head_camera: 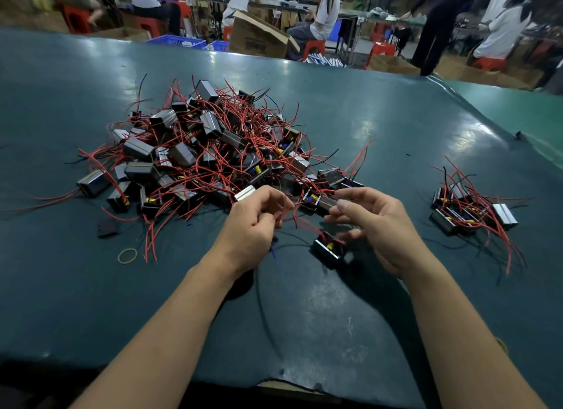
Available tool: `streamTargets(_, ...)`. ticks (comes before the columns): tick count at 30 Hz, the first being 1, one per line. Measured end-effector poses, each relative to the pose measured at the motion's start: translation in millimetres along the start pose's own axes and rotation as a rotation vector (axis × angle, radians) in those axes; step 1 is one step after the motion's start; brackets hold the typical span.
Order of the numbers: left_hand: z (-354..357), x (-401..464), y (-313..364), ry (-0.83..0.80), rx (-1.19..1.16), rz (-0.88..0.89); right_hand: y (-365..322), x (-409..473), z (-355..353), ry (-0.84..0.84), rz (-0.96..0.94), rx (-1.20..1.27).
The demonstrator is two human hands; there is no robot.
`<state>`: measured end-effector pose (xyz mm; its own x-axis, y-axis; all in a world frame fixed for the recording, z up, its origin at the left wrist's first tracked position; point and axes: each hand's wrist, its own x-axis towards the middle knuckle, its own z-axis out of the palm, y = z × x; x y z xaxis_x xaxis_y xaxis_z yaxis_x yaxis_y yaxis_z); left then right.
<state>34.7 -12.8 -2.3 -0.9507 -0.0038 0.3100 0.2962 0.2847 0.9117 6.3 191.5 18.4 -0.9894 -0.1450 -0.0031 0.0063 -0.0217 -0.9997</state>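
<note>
Green tabletop [396, 119], tangled pile [207, 152] mid-surface. Our left grip [253, 222] pinches a red wire [298, 219], right grip [374, 228] its unit [327, 250], untangling.

**On the assembly floor**

A factory workshop: just beyond the fingers [268, 196], a heap of small wired modules [195, 152] covers a green work table [396, 128] — a smaller batch [472, 213] lies well to their right. Far past them, seated workers [326, 12] face benches among red stools [313, 45], cardboard cartons [259, 36] and blue crates [178, 41].
</note>
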Motion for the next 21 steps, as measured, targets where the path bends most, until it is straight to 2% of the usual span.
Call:
streamTargets(3,-0.6,1.1,-2.9,0.015,0.033,-0.017,0.2,0.9,-2.5,-0.046,0.005,0.035)
streamTargets(5,-0.2,1.2,-3.6,0.018,0.057,-0.020,-0.4,0.3,-8.0,-0.121,-0.032,-0.025)
streamTargets(7,0.7,0.4,-0.3,0.023,0.038,-0.013,-1.9,-1.5,-17.8,-0.274,-0.086,-0.122)
streamTargets(10,-3.5,1.4,4.0,0.145,-0.009,-0.011,-4.6,-5.7,-30.5,-0.608,-0.030,-0.262)
streamTargets(11,-7.3,2.2,4.2,0.170,-0.038,-0.024,-3.9,-6.4,-31.5,-0.637,-0.013,-0.298)
streamTargets(13,-15.1,3.7,2.8,0.155,-0.089,-0.044,-1.2,-6.3,-28.3,-0.522,-0.033,-0.318)
streamTargets(17,-19.7,1.5,1.9,0.125,-0.012,-0.013,0.9,-2.6,-19.2,-0.184,-0.159,-0.136)
streamTargets(19,-23.3,1.0,3.5,0.180,-0.024,-0.004,-0.7,-1.0,-20.5,-0.082,-0.169,0.023)
streamTargets(21,-25.9,1.0,0.9,0.164,-0.017,-0.007,-1.6,-0.2,-20.8,-0.041,-0.164,0.042)
